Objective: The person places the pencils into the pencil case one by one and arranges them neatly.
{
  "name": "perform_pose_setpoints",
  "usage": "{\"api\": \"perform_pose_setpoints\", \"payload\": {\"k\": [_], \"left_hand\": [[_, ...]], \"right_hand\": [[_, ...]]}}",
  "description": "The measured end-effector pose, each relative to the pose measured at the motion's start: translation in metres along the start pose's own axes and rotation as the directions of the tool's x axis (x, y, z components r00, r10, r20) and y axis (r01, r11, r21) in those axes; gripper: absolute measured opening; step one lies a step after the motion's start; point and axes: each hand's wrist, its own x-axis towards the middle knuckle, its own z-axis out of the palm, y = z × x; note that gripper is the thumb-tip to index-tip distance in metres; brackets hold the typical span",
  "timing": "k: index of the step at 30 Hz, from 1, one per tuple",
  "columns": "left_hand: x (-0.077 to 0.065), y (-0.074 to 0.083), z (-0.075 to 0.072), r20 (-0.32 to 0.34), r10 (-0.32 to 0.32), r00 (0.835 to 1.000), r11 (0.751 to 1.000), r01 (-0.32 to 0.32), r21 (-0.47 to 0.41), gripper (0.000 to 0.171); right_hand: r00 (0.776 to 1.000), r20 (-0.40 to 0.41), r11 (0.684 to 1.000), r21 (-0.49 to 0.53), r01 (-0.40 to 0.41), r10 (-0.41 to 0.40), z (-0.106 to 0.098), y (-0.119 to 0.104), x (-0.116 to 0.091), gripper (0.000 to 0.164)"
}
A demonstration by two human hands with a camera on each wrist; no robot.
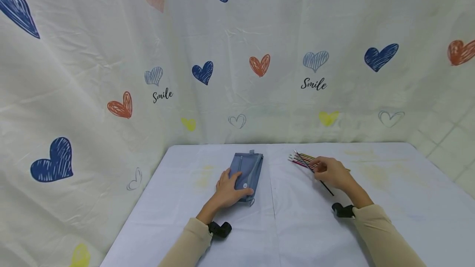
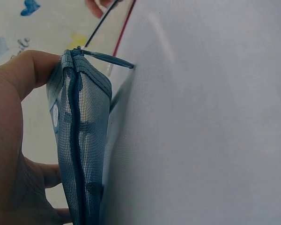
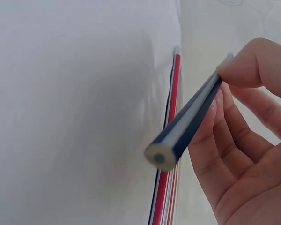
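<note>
A blue mesh zip pencil case [image 1: 253, 170] lies on the white-covered table. My left hand [image 1: 227, 190] rests on its top with fingers spread, the thumb near the zip-pull end. In the left wrist view the dark zip of the pencil case [image 2: 77, 140] runs along its side, fully closed where it shows. My right hand [image 1: 332, 172] pinches a dark blue and white striped pencil [image 3: 192, 115] between thumb and fingertips. Its flat, unsharpened end faces the right wrist camera. Below it lies a bundle of striped pencils [image 1: 302, 159], a red one [image 3: 174, 93] among them.
A white cloth [image 1: 274, 238] covers the table. Behind it hangs a pale curtain [image 1: 282, 19] printed with hearts and "Smile". Black wrist cameras [image 1: 219, 230] sit on both wrists, close over the cloth. White tiles [image 1: 445, 135] show at the far right.
</note>
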Motion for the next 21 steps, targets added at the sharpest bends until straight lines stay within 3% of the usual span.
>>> {"api": "perform_pose_setpoints", "payload": {"k": [9,21], "left_hand": [[0.0,0.0,-0.001,0.002,-0.003,1.0,1.0,0.003,-0.006,0.087],[-0.001,0.001,-0.001,0.001,-0.005,1.0,1.0,0.005,-0.008,0.086]], "right_hand": [[0.994,0.009,0.96,0.258,-0.107,0.108,0.005,-0.013,-0.001,0.041],[0.982,0.055,0.894,0.409,-0.186,0.179,0.016,-0.027,-0.001,0.044]]}}
